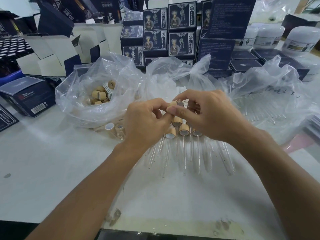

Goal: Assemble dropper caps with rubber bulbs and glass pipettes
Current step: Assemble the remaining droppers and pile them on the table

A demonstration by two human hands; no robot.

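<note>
Two hands, one cap at center.
We pinch the wooden cap (174, 104) between left hand (147, 120) and right hand (206, 113), steadying it for fitting; finished droppers (183, 135) lie at six o'clock.

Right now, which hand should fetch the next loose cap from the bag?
Left, probably. The bag of loose caps lies on the left side, nearer the left hand. The right hand sits farther away, pinching the cap both hands hold, and could keep it.
</note>
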